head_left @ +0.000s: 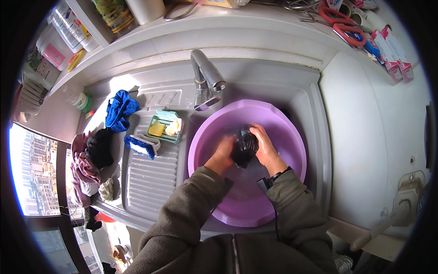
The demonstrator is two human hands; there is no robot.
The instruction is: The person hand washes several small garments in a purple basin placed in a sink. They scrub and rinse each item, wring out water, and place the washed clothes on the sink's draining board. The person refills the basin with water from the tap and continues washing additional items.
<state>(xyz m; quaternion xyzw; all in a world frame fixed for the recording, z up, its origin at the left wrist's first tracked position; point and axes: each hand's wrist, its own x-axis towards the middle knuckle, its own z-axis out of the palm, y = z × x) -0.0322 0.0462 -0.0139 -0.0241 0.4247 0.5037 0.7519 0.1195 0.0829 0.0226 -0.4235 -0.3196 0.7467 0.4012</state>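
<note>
Over the purple basin [292, 137] in the sink, both my hands hold a wet, bunched black cloth [245, 147]; its exact kind does not show. My left hand [223, 151], slightly blurred, presses against the cloth's left side. On the other side my right hand [263, 145] curls its fingers around the edge, with skin and cloth glistening. Cloudy water seems to lie in the basin below. A chrome faucet [207, 80] stands behind the basin's far rim, its spout apart from my hands.
On the ribbed drainboard [153, 176] are a blue-bristled scrub brush [141, 146], a green soap dish [172, 134] and a blue cloth [121, 110]. Crumpled clothes [86, 169] lie farther left. Red-handled scissors [349, 34] rest on the shelf at back right.
</note>
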